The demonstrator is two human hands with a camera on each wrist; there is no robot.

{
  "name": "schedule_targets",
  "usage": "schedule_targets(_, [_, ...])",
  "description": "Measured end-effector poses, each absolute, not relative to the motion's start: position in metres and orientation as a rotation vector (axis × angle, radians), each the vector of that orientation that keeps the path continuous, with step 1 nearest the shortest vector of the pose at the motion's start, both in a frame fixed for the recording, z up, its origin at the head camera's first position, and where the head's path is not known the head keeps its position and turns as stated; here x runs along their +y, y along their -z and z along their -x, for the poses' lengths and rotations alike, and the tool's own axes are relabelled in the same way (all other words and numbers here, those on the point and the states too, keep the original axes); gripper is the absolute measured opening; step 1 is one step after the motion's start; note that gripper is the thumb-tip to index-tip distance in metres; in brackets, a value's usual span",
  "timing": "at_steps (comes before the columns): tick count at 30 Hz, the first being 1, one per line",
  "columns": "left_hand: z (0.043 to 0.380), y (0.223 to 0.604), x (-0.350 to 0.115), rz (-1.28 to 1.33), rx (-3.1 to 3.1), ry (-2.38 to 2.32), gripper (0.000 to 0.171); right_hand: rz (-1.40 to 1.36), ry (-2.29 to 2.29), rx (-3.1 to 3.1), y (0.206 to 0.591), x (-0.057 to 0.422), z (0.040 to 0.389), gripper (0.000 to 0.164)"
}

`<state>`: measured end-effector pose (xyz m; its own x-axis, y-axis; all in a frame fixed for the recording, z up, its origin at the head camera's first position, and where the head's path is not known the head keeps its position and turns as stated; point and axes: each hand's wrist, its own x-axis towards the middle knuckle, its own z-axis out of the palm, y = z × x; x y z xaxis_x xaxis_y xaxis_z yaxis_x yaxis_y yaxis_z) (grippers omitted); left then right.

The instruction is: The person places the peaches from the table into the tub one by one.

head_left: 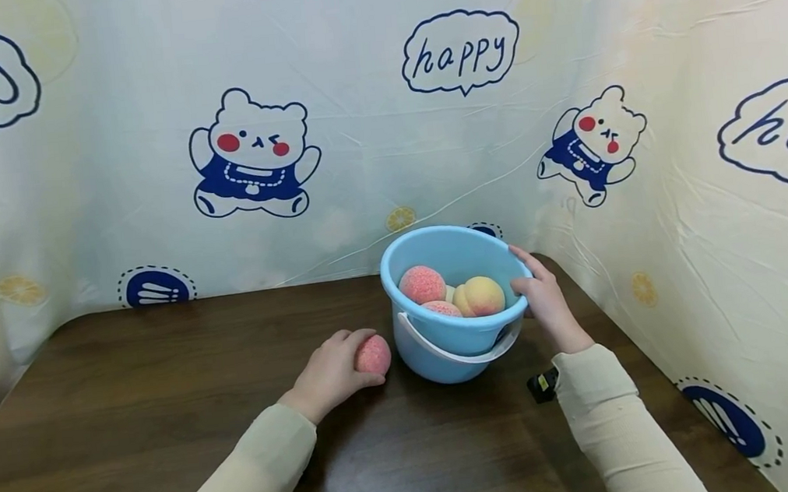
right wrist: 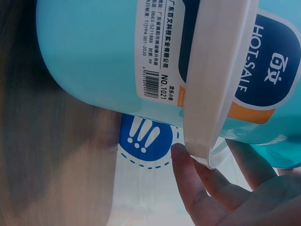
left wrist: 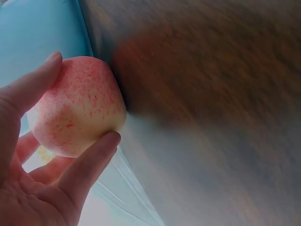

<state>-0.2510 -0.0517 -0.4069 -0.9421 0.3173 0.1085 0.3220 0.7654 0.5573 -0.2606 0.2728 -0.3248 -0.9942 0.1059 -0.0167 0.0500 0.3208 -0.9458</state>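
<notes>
Near the middle of the table, my left hand point(head_left: 327, 370) holds a pink-speckled peach point(head_left: 373, 356) between thumb and fingers, just left of a light blue bucket point(head_left: 419, 357). Close up in the left wrist view, the peach point(left wrist: 77, 106) shows red flecks fading to cream. Several fruits lie inside the bucket, among them a pink peach point(head_left: 421, 284) and a yellowish peach point(head_left: 483, 296). My right hand point(head_left: 548, 303) grips the bucket's right rim, thumb at the inner side. In the right wrist view, its fingers are beside the white handle point(right wrist: 216, 80), which hangs down across the front.
A small black object point(head_left: 541, 386) with a yellow mark lies by the right sleeve. The brown wooden table point(head_left: 135, 425) ends at a pale printed curtain point(head_left: 372, 154) at the back and right. A printed label point(right wrist: 157, 52) is on the bucket's side.
</notes>
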Motion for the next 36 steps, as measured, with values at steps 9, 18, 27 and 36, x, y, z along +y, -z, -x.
schedule_targets(9, [0.2505,0.406,-0.0478,0.458,-2.952,0.969,0.068,0.154,-1.804,-2.506,0.3254,0.2718,0.2606,0.073])
schedule_targets(18, [0.2492,0.4033,-0.0476,0.419,-2.955,0.998,0.066,0.143,-1.824,-2.505,0.3258,0.2717,0.2608,0.073])
schedule_targets(27, [0.2487,0.4019,-0.0469,0.382,-2.971,1.029,0.065,0.144,-1.794,-2.52,0.3266,0.2718,0.2609,0.072])
schedule_targets(36, [0.2477,0.4046,-0.0445,0.362,-2.936,1.079,0.064,0.164,-1.799,-2.526,0.3264,0.2733,0.2624,0.073])
